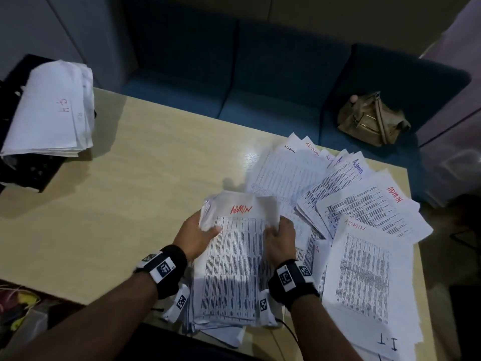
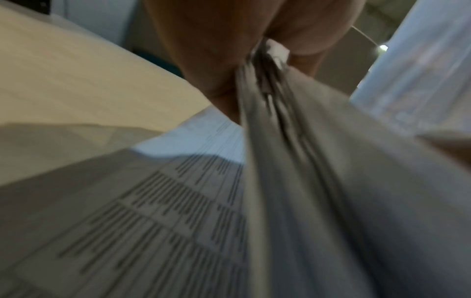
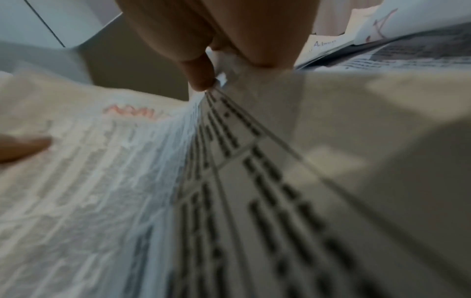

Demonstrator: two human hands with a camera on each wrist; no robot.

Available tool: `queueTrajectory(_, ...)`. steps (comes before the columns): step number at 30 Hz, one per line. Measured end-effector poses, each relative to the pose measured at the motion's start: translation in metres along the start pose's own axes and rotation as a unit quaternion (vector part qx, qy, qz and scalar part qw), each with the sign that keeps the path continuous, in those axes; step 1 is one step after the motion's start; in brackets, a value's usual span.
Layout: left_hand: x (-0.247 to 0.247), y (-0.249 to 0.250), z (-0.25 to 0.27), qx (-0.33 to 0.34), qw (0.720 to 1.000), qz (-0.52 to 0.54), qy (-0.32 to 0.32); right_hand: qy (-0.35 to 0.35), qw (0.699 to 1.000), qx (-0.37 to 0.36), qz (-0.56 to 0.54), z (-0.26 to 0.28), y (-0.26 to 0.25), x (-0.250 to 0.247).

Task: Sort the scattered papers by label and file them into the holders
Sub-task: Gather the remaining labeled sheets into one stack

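Observation:
A stack of printed sheets point(image 1: 235, 256) with ADMIN in red on the top page is lifted at its far end over the table's near edge. My left hand point(image 1: 197, 234) grips its left edge and my right hand point(image 1: 279, 237) grips its right edge. The left wrist view shows my left hand point(image 2: 254, 56) pinching the stack's edge point(image 2: 293, 161). In the right wrist view my right hand point(image 3: 221, 66) pinches the stack point(image 3: 229, 181), thumb on top. More ADMIN sheets point(image 1: 359, 201) lie fanned out to the right. A black holder point(image 1: 31, 173) at far left carries papers marked HR point(image 1: 56, 108).
A sheet marked I.T point(image 1: 387, 343) lies at the near right corner of the wooden table point(image 1: 130, 191). Behind the table stands a blue sofa point(image 1: 234, 87) with a tan handbag point(image 1: 372, 119) on it. Coloured clutter point(image 1: 18, 306) sits below the table's near left edge.

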State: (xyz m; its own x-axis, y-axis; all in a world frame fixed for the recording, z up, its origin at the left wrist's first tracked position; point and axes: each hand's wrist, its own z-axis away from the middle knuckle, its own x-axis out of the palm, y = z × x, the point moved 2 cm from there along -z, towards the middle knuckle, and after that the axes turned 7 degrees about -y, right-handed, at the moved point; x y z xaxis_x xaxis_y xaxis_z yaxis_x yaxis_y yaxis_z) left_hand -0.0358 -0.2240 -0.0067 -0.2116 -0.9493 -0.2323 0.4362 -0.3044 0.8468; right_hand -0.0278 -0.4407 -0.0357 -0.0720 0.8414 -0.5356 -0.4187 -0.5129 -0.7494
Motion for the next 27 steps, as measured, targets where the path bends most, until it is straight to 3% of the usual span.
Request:
queueTrajectory(3, -0.002, 0.002, -0.003, -0.019, 0.997, 0.071, -0.029, 0.016, 0.994, 0.019, -0.102, -0.004, -0.002, -0.011)
queueTrajectory(5, -0.003, 0.006, -0.005, -0.017, 0.992, 0.106, -0.061, -0.013, 0.987, 0.025, -0.157, -0.003, -0.007, -0.017)
queueTrajectory(7, 0.001, 0.015, -0.007, 0.015, 0.987, 0.116, -0.110, -0.056, 0.989, 0.027, -0.137, -0.003, -0.011, -0.018)
queueTrajectory(10, 0.006, 0.028, -0.015, 0.074, 0.989, 0.003, -0.127, -0.070, 0.990, 0.013, -0.123, -0.007, -0.009, -0.016)
queueTrajectory(12, 0.006, 0.032, -0.018, 0.079, 0.987, -0.065, -0.128, -0.046, 0.990, -0.010, -0.136, -0.007, -0.008, -0.022)
queueTrajectory(15, 0.011, 0.040, -0.016, 0.083, 0.980, -0.069, -0.164, -0.026, 0.996, -0.062, -0.058, -0.012, -0.009, -0.039)
queueTrajectory(17, 0.016, 0.047, -0.017, 0.090, 0.976, -0.075, -0.182, -0.055, 0.996, -0.064, 0.033, -0.015, -0.013, -0.043)
queueTrajectory(20, 0.026, 0.050, -0.024, 0.095, 0.968, -0.054, -0.226, -0.111, 0.991, -0.041, 0.067, -0.012, -0.013, -0.044)
queueTrajectory(22, 0.032, 0.045, -0.027, 0.088, 0.961, -0.089, -0.248, -0.130, 0.986, -0.067, 0.083, -0.006, -0.009, -0.048)
queueTrajectory(24, 0.036, 0.040, -0.027, 0.089, 0.960, -0.115, -0.241, -0.093, 0.989, -0.105, 0.056, -0.003, 0.001, -0.066)
queueTrajectory(26, 0.039, 0.036, -0.024, 0.093, 0.966, -0.096, -0.223, 0.027, 0.996, -0.081, 0.011, -0.004, 0.022, -0.102)
queueTrajectory(27, 0.040, 0.032, -0.024, 0.092, 0.969, -0.084, -0.215, 0.099, 0.994, -0.037, 0.007, -0.003, 0.039, -0.123)
